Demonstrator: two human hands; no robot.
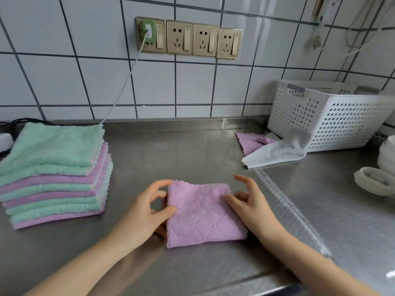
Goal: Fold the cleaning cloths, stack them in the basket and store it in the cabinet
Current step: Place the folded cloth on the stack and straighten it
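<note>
A folded pink quilted cloth [203, 214] lies on the steel counter [171, 150] right in front of me. My left hand [147, 210] pinches its left edge between thumb and fingers. My right hand [250, 204] rests its fingers on the cloth's right side, fingers spread. A stack of several unfolded green and pink cloths [55, 174] sits at the left. The white perforated basket [329, 116] stands at the back right. A grey cloth [277, 152] and a pink cloth [252, 142] lie crumpled in front of the basket.
White bowls [386, 159] and a small white dish [372, 182] stand at the right edge. A row of wall sockets [188, 38] has one cable [126, 82] running down to the counter behind the stack. Black cables [12, 122] lie at the far left.
</note>
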